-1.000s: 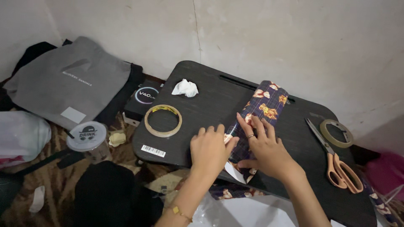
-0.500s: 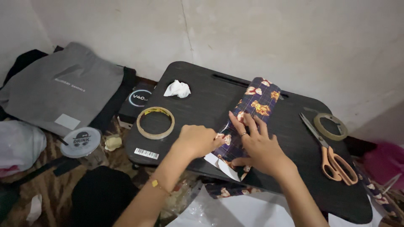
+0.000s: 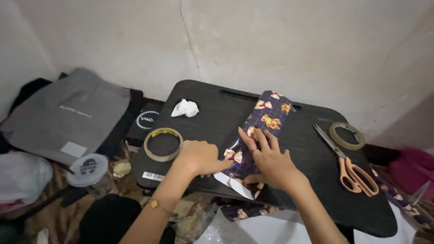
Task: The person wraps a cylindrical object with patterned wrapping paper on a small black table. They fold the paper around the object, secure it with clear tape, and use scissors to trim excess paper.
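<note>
Compared with one second ago, the left hand (image 3: pixel 199 157) has moved from lying flat beside the wrapped parcel (image 3: pixel 255 135) to gripping its left edge, and its fingers are now curled, pinching the loose flap of paper. The right hand (image 3: pixel 266 158) stays pressed on top of the parcel, fingers spread and flat, holding it down but not closing on it.

The parcel lies in the middle of the black lap table (image 3: pixel 217 113), long and narrow, in glossy dark checked paper with bear pictures. Its near end is open and shows the white back of the paper. The table has a matt, woody grain and rounded corners.

Left of the parcel lie a beige tape roll (image 3: pixel 163 144), round and hollow, and a crumpled white tissue (image 3: pixel 185 108). Right of the parcel lie scissors (image 3: pixel 348 161) with orange handles and a second tape roll (image 3: pixel 346 135).

What is inside the parcel is hidden. The left fingertips are covered by the paper.
</note>
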